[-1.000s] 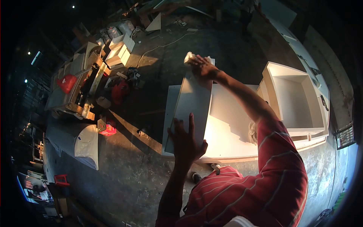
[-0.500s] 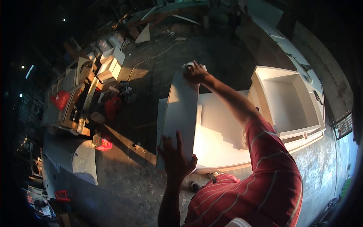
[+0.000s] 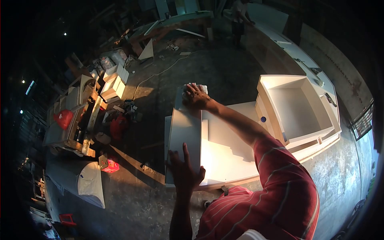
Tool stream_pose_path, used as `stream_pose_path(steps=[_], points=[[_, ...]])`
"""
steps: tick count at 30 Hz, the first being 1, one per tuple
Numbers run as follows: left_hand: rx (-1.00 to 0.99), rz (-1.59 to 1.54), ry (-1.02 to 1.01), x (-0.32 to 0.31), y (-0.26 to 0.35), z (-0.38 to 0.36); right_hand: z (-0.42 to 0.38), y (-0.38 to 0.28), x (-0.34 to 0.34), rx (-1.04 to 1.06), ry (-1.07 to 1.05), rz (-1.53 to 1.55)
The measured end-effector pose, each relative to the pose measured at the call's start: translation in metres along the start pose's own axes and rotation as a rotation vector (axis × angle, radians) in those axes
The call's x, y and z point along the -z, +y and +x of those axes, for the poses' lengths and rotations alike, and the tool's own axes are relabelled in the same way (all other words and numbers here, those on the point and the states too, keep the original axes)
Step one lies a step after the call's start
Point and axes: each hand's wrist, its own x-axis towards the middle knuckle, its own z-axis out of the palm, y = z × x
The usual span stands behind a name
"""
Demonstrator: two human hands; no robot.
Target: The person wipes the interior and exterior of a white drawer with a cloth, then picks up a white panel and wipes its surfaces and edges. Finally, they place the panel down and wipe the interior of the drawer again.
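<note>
A long, narrow white panel (image 3: 186, 130) stretches away from me, lying over a larger white board (image 3: 228, 140). Near the panel's close end, my left hand (image 3: 185, 173) rests with its fingers spread, holding nothing. At the far end my right hand (image 3: 196, 97) presses a crumpled white cloth (image 3: 204, 88) against the panel's surface; the hand covers most of the cloth. To the right of my right forearm stands an open white box-like cabinet (image 3: 300, 108), also on the larger board.
On the left, a wooden bench (image 3: 86, 132) carries a red bag (image 3: 63, 119), near stacked pale drawers (image 3: 114, 86). A cable (image 3: 154, 76) crosses the floor. A long workbench (image 3: 292, 52) runs along the right, where another person (image 3: 240, 18) stands. A red stool (image 3: 67, 219) sits lower left.
My right hand and the cloth have come slightly nearer along the panel's far end. The left hand stays spread on the panel. My view has tilted up, bringing the other person into clearer sight.
</note>
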Motion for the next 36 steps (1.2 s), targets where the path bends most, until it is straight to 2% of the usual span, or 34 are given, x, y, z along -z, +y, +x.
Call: stream_pose_path(steps=[2,3,4,5,6,7,9,11,13,15,16,18,21,23,24,27,28,29,33,35,36], points=[[-0.021,0.017,0.054,-0.003,0.000,0.000,-0.036,-0.022,-0.011,0.320,0.088,-0.246],[-0.043,0.033,0.105,-0.004,-0.001,0.000,-0.061,-0.045,-0.016,0.353,0.172,0.090],[-0.042,0.033,0.111,-0.005,-0.002,0.001,-0.091,-0.074,0.015,0.547,0.113,-0.206],[-0.048,0.044,0.117,-0.007,-0.003,0.002,-0.112,-0.093,0.040,0.616,-0.052,-0.119],[-0.052,0.057,0.113,-0.010,-0.005,-0.001,-0.127,-0.091,0.017,0.745,0.254,-0.156],[-0.081,0.092,0.166,-0.018,-0.009,-0.002,-0.143,-0.094,-0.029,0.691,0.248,0.211],[-0.064,0.069,0.206,-0.015,-0.005,-0.002,-0.155,-0.099,0.001,0.641,0.120,0.293],[-0.041,0.007,0.156,-0.012,-0.005,0.001,-0.142,-0.096,0.038,0.613,0.091,-0.059],[-0.023,-0.055,0.102,-0.015,-0.004,-0.002,-0.113,-0.073,0.040,0.518,0.043,-0.189],[-0.051,-0.017,0.189,-0.016,-0.005,0.000,-0.089,-0.060,0.051,0.286,0.148,0.035],[-0.040,-0.021,0.192,-0.016,-0.005,0.000,-0.091,-0.063,0.050,0.285,0.151,0.032],[-0.076,-0.012,0.236,-0.016,-0.006,0.002,-0.101,-0.075,0.043,0.264,0.019,-0.079],[-0.125,-0.085,0.314,-0.012,-0.006,0.000,-0.147,-0.116,0.039,0.395,-0.006,-0.091],[-0.144,-0.167,0.361,-0.002,-0.008,-0.006,-0.163,-0.142,0.070,0.407,-0.155,0.035],[-0.169,-0.123,0.368,0.004,-0.010,-0.014,-0.162,-0.141,0.070,0.416,-0.182,-0.039],[-0.174,-0.134,0.354,-0.004,-0.027,-0.048,-0.150,-0.127,0.041,0.388,0.010,0.028],[-0.110,-0.236,0.383,-0.006,-0.031,-0.058,-0.145,-0.124,0.044,0.313,0.027,0.163],[-0.043,-0.335,0.416,-0.007,-0.036,-0.065,-0.144,-0.124,0.046,0.313,0.026,0.159],[0.019,-0.414,0.407,-0.027,-0.047,-0.073,-0.154,-0.141,0.055,0.276,-0.009,0.026],[0.027,-0.486,0.434,-0.051,-0.050,-0.067,-0.172,-0.153,0.066,0.325,-0.091,0.006],[0.028,-0.551,0.460,-0.058,-0.049,-0.066,-0.183,-0.161,0.069,0.414,-0.076,-0.102]])
